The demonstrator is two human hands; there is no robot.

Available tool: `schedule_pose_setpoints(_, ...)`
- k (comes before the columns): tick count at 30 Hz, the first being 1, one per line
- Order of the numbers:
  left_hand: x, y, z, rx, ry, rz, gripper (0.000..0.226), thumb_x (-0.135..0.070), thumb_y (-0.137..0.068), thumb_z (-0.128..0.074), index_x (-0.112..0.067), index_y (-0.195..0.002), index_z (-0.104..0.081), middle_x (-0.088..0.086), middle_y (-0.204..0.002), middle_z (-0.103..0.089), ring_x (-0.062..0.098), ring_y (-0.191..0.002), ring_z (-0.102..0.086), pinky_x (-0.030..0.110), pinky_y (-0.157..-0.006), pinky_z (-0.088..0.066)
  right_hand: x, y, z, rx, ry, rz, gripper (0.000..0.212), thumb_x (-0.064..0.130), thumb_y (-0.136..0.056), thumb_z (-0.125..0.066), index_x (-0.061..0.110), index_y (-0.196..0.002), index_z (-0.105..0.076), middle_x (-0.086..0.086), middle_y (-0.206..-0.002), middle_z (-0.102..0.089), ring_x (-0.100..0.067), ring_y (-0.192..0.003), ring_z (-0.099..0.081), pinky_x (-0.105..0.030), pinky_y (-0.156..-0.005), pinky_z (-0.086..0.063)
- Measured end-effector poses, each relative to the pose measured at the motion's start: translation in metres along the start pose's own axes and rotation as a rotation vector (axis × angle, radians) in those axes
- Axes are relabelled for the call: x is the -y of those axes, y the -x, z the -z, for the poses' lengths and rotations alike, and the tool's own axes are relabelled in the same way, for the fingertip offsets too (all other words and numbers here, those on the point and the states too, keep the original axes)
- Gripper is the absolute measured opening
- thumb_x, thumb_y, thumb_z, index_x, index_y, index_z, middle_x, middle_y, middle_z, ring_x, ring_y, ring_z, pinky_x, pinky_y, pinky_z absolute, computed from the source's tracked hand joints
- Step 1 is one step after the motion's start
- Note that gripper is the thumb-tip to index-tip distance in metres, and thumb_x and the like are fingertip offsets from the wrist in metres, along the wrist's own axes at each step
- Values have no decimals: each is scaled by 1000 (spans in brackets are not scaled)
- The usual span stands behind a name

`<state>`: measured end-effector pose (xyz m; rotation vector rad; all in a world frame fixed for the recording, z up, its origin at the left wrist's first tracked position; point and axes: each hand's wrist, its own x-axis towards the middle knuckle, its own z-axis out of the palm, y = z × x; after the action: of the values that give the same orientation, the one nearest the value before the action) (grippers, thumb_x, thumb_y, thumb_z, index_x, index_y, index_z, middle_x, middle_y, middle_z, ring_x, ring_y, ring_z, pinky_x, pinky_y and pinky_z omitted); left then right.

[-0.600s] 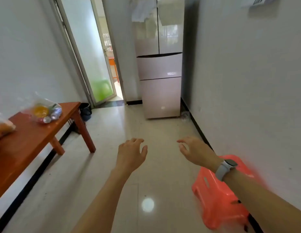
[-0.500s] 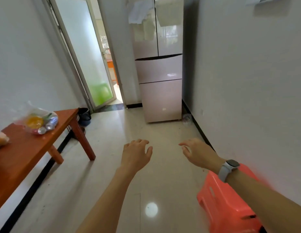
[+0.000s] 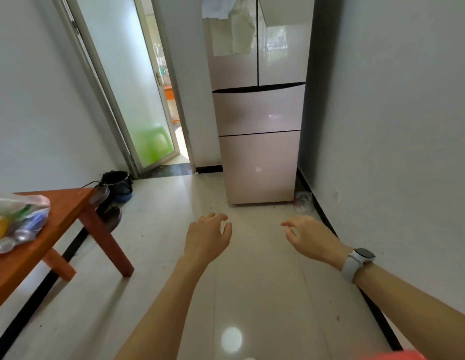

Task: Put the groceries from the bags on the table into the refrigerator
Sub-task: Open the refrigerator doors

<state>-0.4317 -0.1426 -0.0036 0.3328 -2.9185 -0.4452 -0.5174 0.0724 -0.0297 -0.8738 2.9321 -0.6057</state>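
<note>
Both your hands, left point(image 3: 206, 236) and right point(image 3: 313, 237), hung empty and loose; you'd stepped closer to the shut refrigerator point(image 3: 260, 120) ahead, the bag point(image 3: 17, 222) left behind on the worktop point(image 3: 67, 203).

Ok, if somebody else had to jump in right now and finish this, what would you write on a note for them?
Left hand: empty, fingers loosely curled, held out over the floor.
Right hand, the one with the grey wristwatch: also empty, fingers relaxed.
Clear plastic bag of groceries: on the red-brown wooden table at the left; cans and something yellow show through it.
Tall pale pink refrigerator: straight ahead by the right wall, all doors and drawers closed.
Done: nothing in the refrigerator that can be seen.
Left: open the refrigerator, fetch the bag, put the groceries inside.
</note>
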Motion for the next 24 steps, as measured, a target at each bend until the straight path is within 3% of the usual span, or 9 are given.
schedule_pose_setpoints(9,42,-289,17,-8,48,-50,37,-34,-95,-43,-16,-125,-53,3,-126,-57,20,-113,-54,33,-95,-42,-31,-259,30,-34,-35,-59,33,27,-93,-40,18,-119,-58,-4,-119,-62,-22,-111,-53,-37,-96,-42)
schedule_pose_setpoints(17,16,-491,-44,9,145,-119,34,-27,-93,-45,-14,-124,-55,5,-125,-57,23,-113,-53,40,-95,-43,-113,-426,38,-99,-125,-158,31,25,-94,-40,16,-120,-57,-2,-119,-60,-17,-110,-52,-27,-92,-40)
schedule_pose_setpoints(24,-6,-676,-71,-57,154,-149,30,-23,-92,-46,-11,-116,-60,8,-115,-63,26,-103,-59,41,-89,-47,-192,-601,59,-93,-169,-140,30,21,-94,-41,12,-116,-59,-7,-120,-61,-23,-114,-50,-33,-98,-39)
